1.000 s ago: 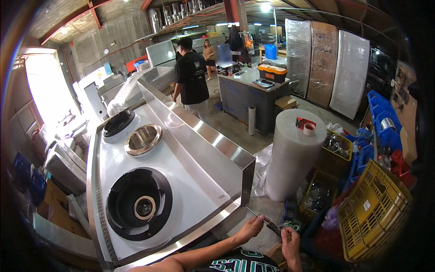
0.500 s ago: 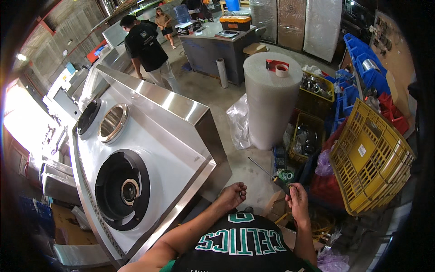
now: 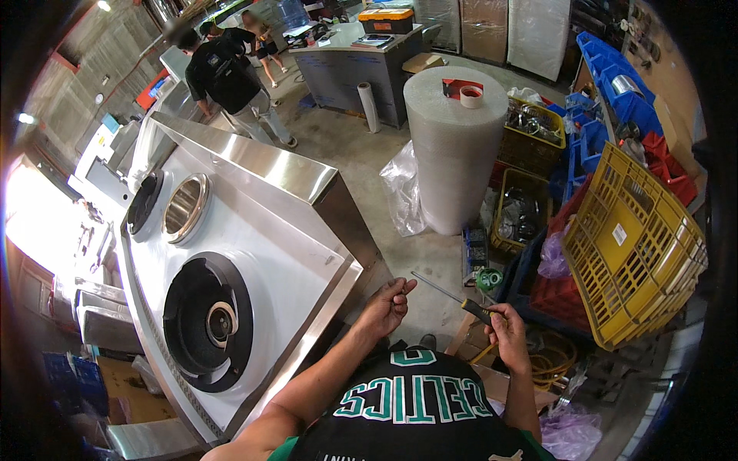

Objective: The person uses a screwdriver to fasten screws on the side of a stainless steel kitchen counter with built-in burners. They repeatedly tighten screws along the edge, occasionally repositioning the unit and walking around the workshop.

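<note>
In my right hand (image 3: pixel 507 335) is a screwdriver (image 3: pixel 476 310) with a dark and yellow handle. Its thin metal shaft points left and away from me. Just short of the shaft's tip, my left hand (image 3: pixel 387 309) is closed with thumb and forefinger pinched together; whatever lies between them is too small to make out. To the left of that hand stands a stainless steel stove counter (image 3: pixel 284 269) with a large black burner ring (image 3: pixel 243 323), a round steel-rimmed opening (image 3: pixel 186 207) and a second black ring (image 3: pixel 146 201).
A tall bubble wrap roll (image 3: pixel 453 161) with a tape roll (image 3: pixel 471 95) on top stands ahead. Stacked yellow crates (image 3: pixel 630 246) and blue parts bins (image 3: pixel 626 115) line the right side. Coiled yellow hose (image 3: pixel 553 361) lies low right. A person in black (image 3: pixel 224 75) stands beyond the counter.
My left hand has moved up and closer to the screwdriver's tip, its fingers now pinched. The screwdriver's shaft lies flatter. The person in black has stepped, and the whole view has shifted slightly.
</note>
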A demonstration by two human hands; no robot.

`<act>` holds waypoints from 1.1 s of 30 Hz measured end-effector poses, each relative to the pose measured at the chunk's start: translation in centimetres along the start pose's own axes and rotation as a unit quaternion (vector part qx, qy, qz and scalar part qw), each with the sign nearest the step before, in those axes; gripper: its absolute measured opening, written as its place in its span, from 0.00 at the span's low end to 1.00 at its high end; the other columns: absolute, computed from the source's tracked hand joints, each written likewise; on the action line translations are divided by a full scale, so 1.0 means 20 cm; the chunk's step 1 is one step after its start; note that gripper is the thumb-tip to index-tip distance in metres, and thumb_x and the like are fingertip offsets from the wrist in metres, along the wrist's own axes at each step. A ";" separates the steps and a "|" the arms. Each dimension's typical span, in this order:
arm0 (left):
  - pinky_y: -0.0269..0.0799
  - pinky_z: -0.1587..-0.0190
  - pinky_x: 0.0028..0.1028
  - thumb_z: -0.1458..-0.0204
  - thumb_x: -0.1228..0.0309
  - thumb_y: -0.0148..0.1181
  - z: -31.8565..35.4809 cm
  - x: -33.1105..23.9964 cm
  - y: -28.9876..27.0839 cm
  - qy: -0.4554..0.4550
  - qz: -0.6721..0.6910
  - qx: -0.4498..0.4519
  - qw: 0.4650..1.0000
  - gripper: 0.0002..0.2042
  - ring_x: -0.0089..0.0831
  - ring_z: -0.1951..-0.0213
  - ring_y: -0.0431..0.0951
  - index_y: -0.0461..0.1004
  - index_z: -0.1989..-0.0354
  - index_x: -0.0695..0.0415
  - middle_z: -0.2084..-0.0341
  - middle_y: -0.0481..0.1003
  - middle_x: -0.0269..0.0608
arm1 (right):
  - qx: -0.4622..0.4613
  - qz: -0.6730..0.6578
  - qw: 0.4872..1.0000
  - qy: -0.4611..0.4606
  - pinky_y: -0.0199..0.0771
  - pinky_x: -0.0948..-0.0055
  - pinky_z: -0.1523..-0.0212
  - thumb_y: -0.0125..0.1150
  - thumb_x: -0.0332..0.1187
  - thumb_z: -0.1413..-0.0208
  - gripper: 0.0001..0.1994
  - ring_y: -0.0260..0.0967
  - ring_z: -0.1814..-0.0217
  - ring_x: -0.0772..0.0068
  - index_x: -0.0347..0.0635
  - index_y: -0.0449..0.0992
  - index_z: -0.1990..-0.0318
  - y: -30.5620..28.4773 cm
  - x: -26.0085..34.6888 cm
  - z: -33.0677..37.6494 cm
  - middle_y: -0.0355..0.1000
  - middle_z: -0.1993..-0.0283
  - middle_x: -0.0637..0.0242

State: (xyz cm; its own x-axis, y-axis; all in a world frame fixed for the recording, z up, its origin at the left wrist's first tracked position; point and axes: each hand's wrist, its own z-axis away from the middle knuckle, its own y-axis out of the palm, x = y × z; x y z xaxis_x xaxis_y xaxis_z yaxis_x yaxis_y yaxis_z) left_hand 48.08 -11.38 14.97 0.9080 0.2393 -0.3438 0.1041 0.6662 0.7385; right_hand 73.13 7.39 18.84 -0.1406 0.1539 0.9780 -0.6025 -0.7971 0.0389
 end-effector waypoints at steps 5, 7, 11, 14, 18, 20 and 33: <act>0.57 0.80 0.15 0.32 0.66 0.50 0.02 -0.01 0.02 0.039 0.015 0.013 0.999 0.06 0.12 0.79 0.61 0.67 0.53 0.53 0.45 0.74 0.38 | 0.024 0.069 0.997 -0.021 0.65 0.80 0.72 0.54 0.39 0.30 0.14 0.63 0.72 0.84 0.37 0.73 0.49 -0.02 0.05 0.01 0.70 0.68 0.70; 0.57 0.80 0.15 0.32 0.65 0.51 0.03 -0.01 0.03 0.046 0.010 0.029 0.998 0.06 0.12 0.80 0.61 0.67 0.53 0.53 0.45 0.74 0.39 | 0.031 0.105 0.994 -0.018 0.67 0.79 0.71 0.54 0.39 0.30 0.14 0.65 0.70 0.83 0.37 0.73 0.49 -0.02 0.07 0.01 0.70 0.67 0.69; 0.57 0.82 0.15 0.32 0.64 0.51 0.04 -0.01 0.05 0.049 0.008 0.038 0.998 0.07 0.12 0.81 0.60 0.65 0.54 0.54 0.45 0.75 0.39 | 0.037 0.136 0.990 -0.010 0.68 0.77 0.70 0.55 0.41 0.31 0.15 0.68 0.68 0.81 0.38 0.73 0.49 0.00 0.08 0.01 0.71 0.65 0.67; 0.57 0.81 0.15 0.32 0.65 0.51 0.05 -0.01 0.06 0.061 -0.001 0.037 0.997 0.06 0.12 0.81 0.59 0.67 0.54 0.52 0.46 0.76 0.38 | 0.034 0.140 0.989 -0.015 0.68 0.77 0.70 0.54 0.43 0.31 0.16 0.68 0.68 0.81 0.38 0.73 0.49 0.02 0.08 0.01 0.71 0.65 0.67; 0.56 0.80 0.16 0.32 0.65 0.52 0.06 -0.01 0.07 0.071 0.011 0.037 0.997 0.06 0.11 0.81 0.59 0.68 0.53 0.51 0.47 0.76 0.38 | 0.033 0.144 0.989 -0.023 0.67 0.78 0.71 0.53 0.44 0.30 0.17 0.66 0.71 0.82 0.38 0.73 0.49 0.02 0.07 0.01 0.71 0.68 0.69; 0.56 0.80 0.16 0.32 0.65 0.52 0.06 -0.01 0.07 0.069 0.006 0.030 0.997 0.06 0.12 0.81 0.59 0.68 0.53 0.51 0.46 0.76 0.39 | 0.030 0.145 0.989 -0.026 0.66 0.78 0.72 0.53 0.44 0.30 0.17 0.65 0.72 0.83 0.38 0.73 0.49 0.02 0.07 0.01 0.70 0.69 0.69; 0.59 0.79 0.17 0.32 0.66 0.52 0.08 0.01 0.10 0.160 -0.031 -0.040 0.986 0.09 0.15 0.80 0.61 0.64 0.49 0.53 0.44 0.74 0.48 | -0.010 0.101 0.995 0.007 0.63 0.80 0.77 0.49 0.40 0.29 0.15 0.62 0.78 0.84 0.36 0.73 0.50 0.12 0.01 0.04 0.70 0.72 0.69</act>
State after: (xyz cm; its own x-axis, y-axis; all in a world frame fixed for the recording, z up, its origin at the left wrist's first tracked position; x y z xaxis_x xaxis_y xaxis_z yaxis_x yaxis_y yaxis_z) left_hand 49.16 -11.06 17.29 0.7249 0.3992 -0.5614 0.1114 0.7363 0.6674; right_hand 72.27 5.02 19.21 -0.2704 -0.0003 0.9627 -0.5761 -0.8012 -0.1620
